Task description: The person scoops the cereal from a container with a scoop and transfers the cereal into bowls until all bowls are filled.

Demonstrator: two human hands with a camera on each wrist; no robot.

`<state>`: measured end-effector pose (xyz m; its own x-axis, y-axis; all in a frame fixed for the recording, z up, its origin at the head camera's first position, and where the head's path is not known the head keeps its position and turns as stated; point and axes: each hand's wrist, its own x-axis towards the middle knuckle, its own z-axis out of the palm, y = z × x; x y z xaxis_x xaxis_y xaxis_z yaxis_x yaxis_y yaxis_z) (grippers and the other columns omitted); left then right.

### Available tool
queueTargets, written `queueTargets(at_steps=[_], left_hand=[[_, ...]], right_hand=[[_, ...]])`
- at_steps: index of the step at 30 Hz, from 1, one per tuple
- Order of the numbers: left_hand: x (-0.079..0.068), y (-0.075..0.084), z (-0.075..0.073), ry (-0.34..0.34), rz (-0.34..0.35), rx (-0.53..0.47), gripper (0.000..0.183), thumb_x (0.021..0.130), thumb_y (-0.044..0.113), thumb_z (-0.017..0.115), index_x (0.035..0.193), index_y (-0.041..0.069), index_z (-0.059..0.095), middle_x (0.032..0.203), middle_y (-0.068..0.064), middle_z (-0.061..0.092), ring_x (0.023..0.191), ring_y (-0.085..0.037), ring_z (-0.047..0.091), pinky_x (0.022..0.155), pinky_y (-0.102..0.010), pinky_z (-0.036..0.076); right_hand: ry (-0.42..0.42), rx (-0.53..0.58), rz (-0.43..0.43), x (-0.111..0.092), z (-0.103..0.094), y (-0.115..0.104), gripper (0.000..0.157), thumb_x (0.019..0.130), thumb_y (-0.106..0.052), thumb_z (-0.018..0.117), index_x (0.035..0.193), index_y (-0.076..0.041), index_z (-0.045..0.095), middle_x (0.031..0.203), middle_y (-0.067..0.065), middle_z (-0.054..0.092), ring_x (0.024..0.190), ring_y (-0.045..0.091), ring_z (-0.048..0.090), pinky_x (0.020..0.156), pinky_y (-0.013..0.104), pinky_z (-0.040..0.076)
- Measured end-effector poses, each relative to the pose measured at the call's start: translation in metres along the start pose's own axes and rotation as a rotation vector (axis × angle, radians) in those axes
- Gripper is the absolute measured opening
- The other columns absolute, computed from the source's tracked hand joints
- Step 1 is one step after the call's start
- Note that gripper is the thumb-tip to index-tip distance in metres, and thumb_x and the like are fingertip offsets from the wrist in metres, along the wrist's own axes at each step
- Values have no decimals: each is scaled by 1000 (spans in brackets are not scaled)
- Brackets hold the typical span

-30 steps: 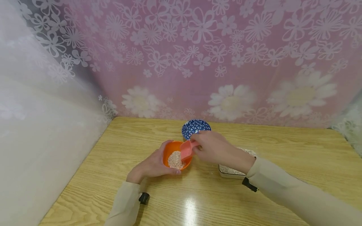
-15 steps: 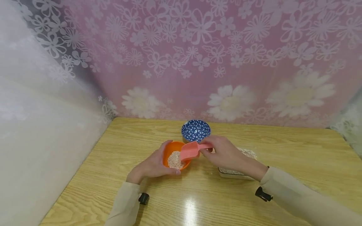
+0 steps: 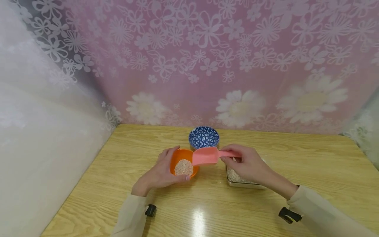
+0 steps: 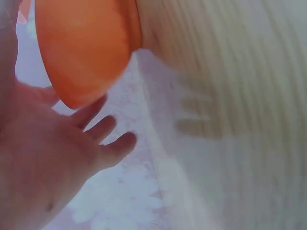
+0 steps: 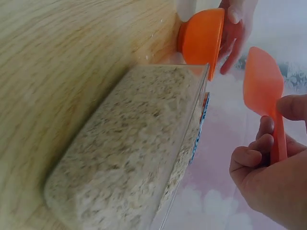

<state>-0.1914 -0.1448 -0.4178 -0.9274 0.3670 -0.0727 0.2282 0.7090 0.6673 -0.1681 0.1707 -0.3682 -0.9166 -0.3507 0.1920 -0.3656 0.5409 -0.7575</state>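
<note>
An orange bowl [image 3: 174,164] with a heap of oat flakes [image 3: 184,168] in it stands on the wooden table. My left hand [image 3: 161,171] holds the bowl from its left side, thumb along the near rim and fingers at the far side; in the left wrist view the other fingers spread beside the bowl's wall [image 4: 86,52]. My right hand [image 3: 251,164] pinches the handle of a pink scoop [image 3: 206,156], whose tip overlaps the bowl's right rim in the head view. The right wrist view shows the scoop [image 5: 261,84] raised above the table, thumb and fingers around its handle.
A clear rectangular container [image 5: 129,148] full of oat flakes stands right of the bowl, partly under my right hand in the head view. Behind the orange bowl sits a blue-and-white patterned bowl [image 3: 203,137]. A pink flowered curtain [image 3: 189,65] hangs along the table's back edge.
My right hand has drawn the scoop to the right, from steeply tipped over the bowl to nearly level at its rim. The left hand and orange bowl have stayed put.
</note>
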Motion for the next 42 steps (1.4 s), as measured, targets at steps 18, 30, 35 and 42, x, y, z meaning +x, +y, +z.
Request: queueTargets(at_steps=[18, 30, 35, 42], left_hand=[[4, 50, 13, 128, 226, -64, 92, 82, 52, 83, 158, 35, 34, 162, -2, 31, 147, -27, 35, 115, -58, 41], [9, 75, 27, 6, 237, -53, 94, 82, 60, 78, 159, 41, 28, 165, -3, 26, 150, -28, 34, 115, -59, 40], [16, 85, 39, -39, 266, -43, 98, 82, 61, 78, 161, 40, 24, 163, 0, 28, 147, -22, 37, 116, -54, 42], [21, 101, 55, -117, 267, 4, 104, 81, 59, 81, 162, 36, 20, 167, -2, 25, 150, -23, 35, 116, -52, 42]], right_hand=[[187, 84, -2, -44, -40, 36, 25, 99, -11, 68, 123, -10, 69, 96, -14, 72, 59, 14, 54, 50, 29, 43], [221, 24, 1, -64, -52, 62, 25, 95, -5, 71, 120, -8, 71, 94, -19, 73, 69, 8, 65, 52, 25, 46], [188, -38, 50, -68, -55, 68, 27, 96, -10, 72, 122, -10, 72, 95, -13, 74, 71, 7, 66, 53, 25, 48], [90, -135, 109, -68, -61, 70, 30, 97, -18, 72, 126, -11, 71, 114, 13, 76, 85, -5, 68, 62, 23, 53]])
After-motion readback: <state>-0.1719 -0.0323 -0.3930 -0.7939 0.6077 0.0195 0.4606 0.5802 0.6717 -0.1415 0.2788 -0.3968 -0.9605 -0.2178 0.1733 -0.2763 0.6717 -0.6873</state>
